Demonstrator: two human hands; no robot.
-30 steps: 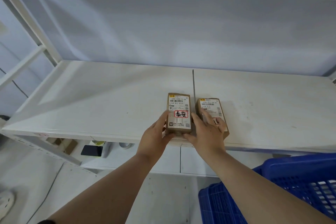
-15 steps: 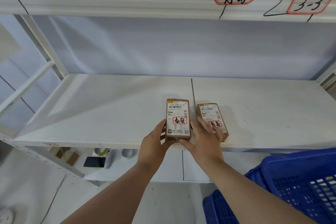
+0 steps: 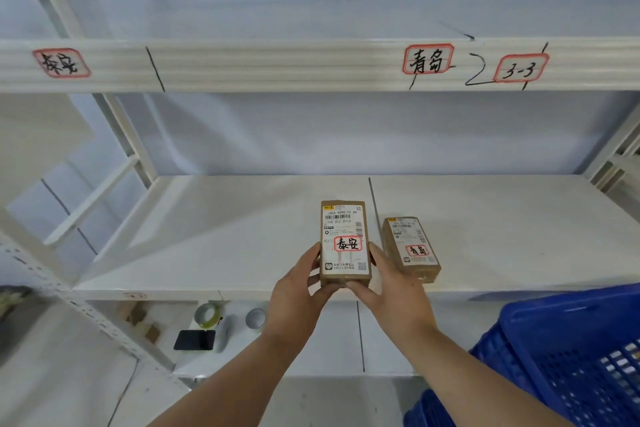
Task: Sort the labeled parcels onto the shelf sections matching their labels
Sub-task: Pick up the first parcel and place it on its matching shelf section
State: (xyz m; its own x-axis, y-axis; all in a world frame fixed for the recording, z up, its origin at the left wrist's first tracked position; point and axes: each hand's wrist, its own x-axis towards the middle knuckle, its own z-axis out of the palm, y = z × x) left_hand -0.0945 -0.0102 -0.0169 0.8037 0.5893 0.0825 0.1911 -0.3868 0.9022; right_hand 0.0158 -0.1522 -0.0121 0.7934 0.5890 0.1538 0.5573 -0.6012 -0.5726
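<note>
A brown parcel marked 泰安 (image 3: 344, 241) is held between my left hand (image 3: 298, 295) and my right hand (image 3: 391, 291), lifted just above the front edge of the white middle shelf (image 3: 207, 236), left of a black dividing line (image 3: 372, 194). A second brown parcel marked 青岛 (image 3: 410, 248) lies flat on the shelf right of that line, untouched. On the upper shelf's front rail, a 泰安 tag (image 3: 61, 62) sits at the far left, a 青岛 tag (image 3: 428, 59) and a 3-3 tag (image 3: 521, 68) to the right.
A blue plastic crate (image 3: 568, 354) stands at the lower right. The lower shelf holds tape rolls (image 3: 207, 314), a dark phone (image 3: 194, 340) and small cardboard pieces. White shelf uprights (image 3: 117, 135) frame the left side.
The 泰安 parcel has been lifted off the shelf and raised slightly in both hands. My right hand left the 青岛 parcel. The view tilted up, revealing the shelf tags.
</note>
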